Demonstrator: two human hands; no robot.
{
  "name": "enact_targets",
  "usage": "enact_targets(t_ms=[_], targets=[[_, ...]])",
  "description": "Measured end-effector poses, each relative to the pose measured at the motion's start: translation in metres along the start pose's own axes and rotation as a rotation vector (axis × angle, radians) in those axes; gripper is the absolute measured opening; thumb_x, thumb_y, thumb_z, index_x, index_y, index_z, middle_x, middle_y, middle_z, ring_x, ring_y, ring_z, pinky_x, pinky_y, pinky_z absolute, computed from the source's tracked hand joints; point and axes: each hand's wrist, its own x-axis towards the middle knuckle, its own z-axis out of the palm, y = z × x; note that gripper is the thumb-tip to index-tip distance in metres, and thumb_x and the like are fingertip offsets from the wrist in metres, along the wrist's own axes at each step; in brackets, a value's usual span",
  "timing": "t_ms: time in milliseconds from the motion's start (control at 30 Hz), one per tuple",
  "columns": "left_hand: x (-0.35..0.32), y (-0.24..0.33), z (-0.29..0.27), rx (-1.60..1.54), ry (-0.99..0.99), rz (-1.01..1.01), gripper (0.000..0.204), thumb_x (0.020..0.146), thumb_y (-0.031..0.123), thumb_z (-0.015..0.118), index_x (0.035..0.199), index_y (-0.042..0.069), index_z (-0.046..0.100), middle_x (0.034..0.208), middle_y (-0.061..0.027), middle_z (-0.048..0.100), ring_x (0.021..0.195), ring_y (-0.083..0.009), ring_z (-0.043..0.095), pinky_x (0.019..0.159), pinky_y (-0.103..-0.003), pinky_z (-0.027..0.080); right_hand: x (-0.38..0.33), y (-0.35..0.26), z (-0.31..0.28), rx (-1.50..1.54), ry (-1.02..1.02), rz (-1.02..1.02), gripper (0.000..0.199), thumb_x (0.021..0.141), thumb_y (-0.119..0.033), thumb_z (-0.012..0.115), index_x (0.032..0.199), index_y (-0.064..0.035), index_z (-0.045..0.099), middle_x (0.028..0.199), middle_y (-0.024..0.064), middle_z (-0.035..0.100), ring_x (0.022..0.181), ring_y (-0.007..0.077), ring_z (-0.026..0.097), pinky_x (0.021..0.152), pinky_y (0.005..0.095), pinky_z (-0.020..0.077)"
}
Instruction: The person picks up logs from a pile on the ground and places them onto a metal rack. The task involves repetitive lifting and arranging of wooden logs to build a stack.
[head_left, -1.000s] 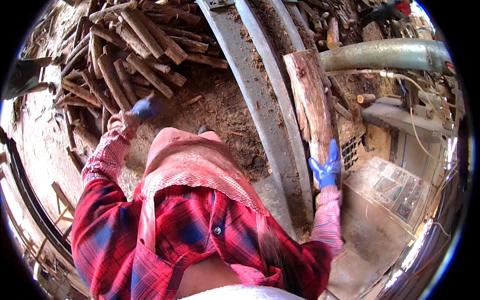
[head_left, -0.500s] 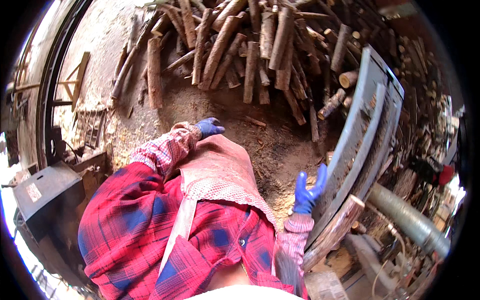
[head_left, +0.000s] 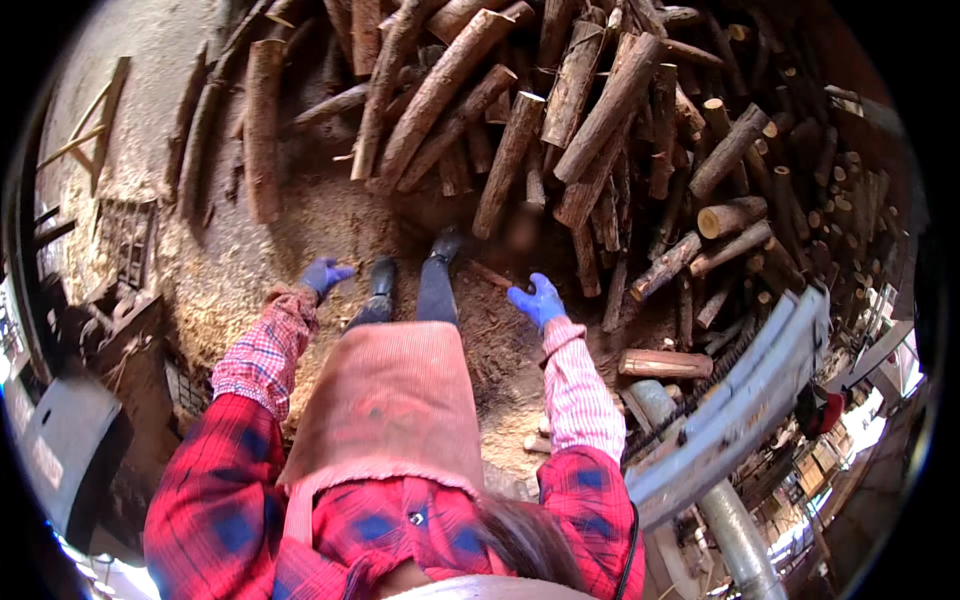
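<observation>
My left hand (head_left: 325, 277), in a blue glove, hangs over the sawdust-strewn ground left of my boots (head_left: 381, 278). It is empty, with its fingers apart. My right hand (head_left: 540, 302), gloved the same way, reaches forward with thumb and fingers spread and nothing between them. A thin stick (head_left: 490, 273) lies on the ground between my boot and the right hand. Beyond both hands rises a heap of cut logs; one upright-leaning log (head_left: 508, 165) and a thicker log (head_left: 612, 108) stand out. A pink apron (head_left: 385, 400) covers my front.
At my right is a long grey metal trough (head_left: 740, 400) above a round metal pipe (head_left: 735, 530), with a short log (head_left: 665, 363) by its far end. A grey metal box (head_left: 75, 450) stands at my left. A separate log (head_left: 263, 130) lies left of the heap.
I have turned and leaned toward the log heap. My right hand has moved away from the trough and forward; my left hand now hangs beside my boots, which have come into sight.
</observation>
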Motion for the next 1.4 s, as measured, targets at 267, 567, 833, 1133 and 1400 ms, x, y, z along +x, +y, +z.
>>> enact_targets(t_ms=[267,567,833,1133,1400], targets=[[0.278,0.230,0.034,0.387,0.580,0.570,0.114,0.061,0.050,0.083,0.144,0.000,0.022,0.143,-0.0247,0.035,0.134,-0.0370,0.034,0.109,-0.042,0.032,0.343,-0.050,-0.109,0.013,0.937,0.049,0.099,0.055,-0.051,0.084,0.124,0.0069,0.043,0.121,0.0256,0.055,0.108,0.0357,0.057,0.093,0.0433,0.0467],[0.347,0.244,0.059,0.658,0.752,0.586,0.110,0.050,0.046,0.085,0.138,0.005,0.033,0.125,-0.0226,0.050,0.116,-0.0392,0.048,0.099,-0.044,0.042,0.357,-0.091,-0.132,0.113,0.941,0.316,0.125,0.048,-0.058,0.087,0.137,0.0051,0.026,0.134,0.0265,0.043,0.109,0.0378,0.056,0.073,0.0518,0.0563],[0.249,0.212,0.060,0.650,0.499,0.246,0.107,0.048,0.059,0.083,0.128,0.002,0.040,0.125,-0.0233,0.051,0.119,-0.0377,0.050,0.096,-0.044,0.044,0.120,-0.030,0.016,1.132,0.114,-0.078,0.069,0.071,-0.020,0.081,0.128,-0.0032,0.046,0.112,0.0084,0.057,0.099,0.0199,0.056,0.091,0.0358,0.0469],[0.318,0.147,0.060,0.567,0.612,0.313,0.107,0.050,0.050,0.084,0.133,0.004,0.036,0.125,-0.0237,0.052,0.114,-0.0407,0.052,0.093,-0.047,0.046,0.023,-0.010,0.095,1.204,-0.175,0.205,0.078,0.069,-0.026,0.076,0.133,-0.0014,0.040,0.115,0.0108,0.053,0.103,0.0231,0.054,0.090,0.0355,0.0447],[0.303,0.173,0.054,0.197,0.473,0.337,0.091,0.051,0.037,0.084,0.125,0.007,0.039,0.106,-0.0220,0.061,0.098,-0.0331,0.062,0.081,-0.041,0.053,0.050,0.119,0.146,1.534,-0.393,0.364,0.068,0.078,-0.013,0.070,0.136,-0.0009,0.037,0.120,0.0196,0.056,0.105,0.0264,0.059,0.091,0.0397,0.0514]])
